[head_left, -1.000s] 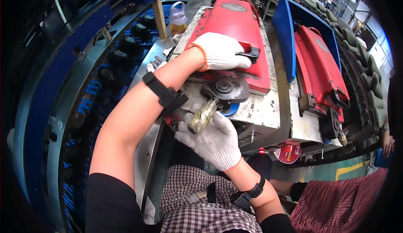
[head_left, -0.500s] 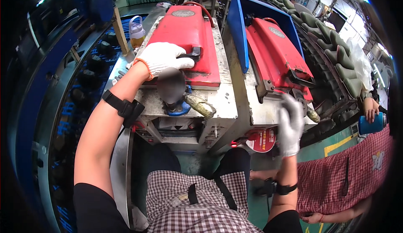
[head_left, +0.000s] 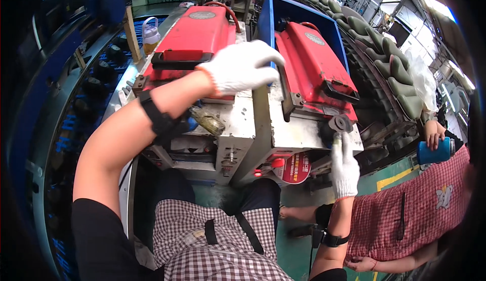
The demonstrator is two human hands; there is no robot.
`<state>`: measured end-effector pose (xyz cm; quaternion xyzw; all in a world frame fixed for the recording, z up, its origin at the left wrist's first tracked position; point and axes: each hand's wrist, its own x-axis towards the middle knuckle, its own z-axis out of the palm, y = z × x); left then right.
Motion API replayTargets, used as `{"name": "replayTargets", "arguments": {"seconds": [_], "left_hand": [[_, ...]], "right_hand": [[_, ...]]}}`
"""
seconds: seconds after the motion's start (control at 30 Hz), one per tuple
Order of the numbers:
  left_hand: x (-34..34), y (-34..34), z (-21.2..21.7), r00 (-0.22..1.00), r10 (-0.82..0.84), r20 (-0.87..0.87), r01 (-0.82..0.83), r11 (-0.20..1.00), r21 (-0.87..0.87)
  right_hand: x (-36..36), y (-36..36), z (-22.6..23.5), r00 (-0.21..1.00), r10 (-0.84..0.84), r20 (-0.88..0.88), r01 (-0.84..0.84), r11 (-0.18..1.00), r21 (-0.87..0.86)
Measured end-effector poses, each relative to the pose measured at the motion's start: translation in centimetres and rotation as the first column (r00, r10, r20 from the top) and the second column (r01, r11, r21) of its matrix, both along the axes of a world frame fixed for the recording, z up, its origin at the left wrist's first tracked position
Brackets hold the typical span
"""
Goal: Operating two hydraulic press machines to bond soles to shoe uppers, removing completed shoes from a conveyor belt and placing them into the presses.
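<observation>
My left hand (head_left: 243, 69), in a white knit glove, is in the air over the right side of the left red machine cover (head_left: 195, 30). Its fingers are apart and empty. That cover's black bar handle (head_left: 177, 61) lies left of my wrist. My right hand (head_left: 346, 172), gloved too, is at the front of the right machine, below its red cover (head_left: 319, 58). Its fingers close around a short yellowish lever, mostly hidden, just under a dark grey round part (head_left: 340, 124). A plastic-wrapped lever (head_left: 207, 121) sticks out from the left machine beside my left forearm.
A blue metal hood (head_left: 268, 20) surrounds the right cover. Racks of green-grey shoe-shaped pieces (head_left: 402, 78) curve along the right. A person in a red checked apron (head_left: 390, 225) stands close at right with a blue bottle (head_left: 434, 151). A clear jug (head_left: 150, 35) stands at left.
My left hand has let go of the left cover's handle and moved right. My right hand has come up to the right machine's front. The view has shifted slightly right.
</observation>
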<state>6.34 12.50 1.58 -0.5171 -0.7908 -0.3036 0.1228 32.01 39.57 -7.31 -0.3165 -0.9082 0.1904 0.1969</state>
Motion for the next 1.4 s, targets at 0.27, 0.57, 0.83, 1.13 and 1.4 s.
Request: {"name": "replayTargets", "arguments": {"seconds": [0.27,0.57,0.83,1.13,1.4], "left_hand": [[0.1,12.7,-1.0,0.948,-0.147,-0.28,0.088,0.973,-0.214],[-3.7,17.2,9.5,0.961,0.141,-0.239,-0.072,0.959,0.274],[-2.9,15.6,12.0,0.966,0.13,-0.222,-0.052,0.944,0.327],[0.4,11.8,7.6,0.986,-0.033,0.163,-0.004,0.975,0.222],[14.1,-7.5,-6.0,0.385,-0.563,0.731,-0.166,0.737,0.655]], "right_hand": [[-2.2,3.5,4.4,0.833,0.462,-0.304,-0.517,0.846,-0.132],[-20.3,8.1,9.4,0.831,0.333,0.445,-0.419,0.902,0.107],[-28.2,13.9,2.2,0.733,0.672,0.107,-0.654,0.739,-0.162],[-11.5,10.4,8.7,0.819,0.183,-0.543,-0.571,0.351,-0.742],[-2.8,-4.0,1.7,0.542,0.029,-0.84,-0.589,0.726,-0.355]]}}
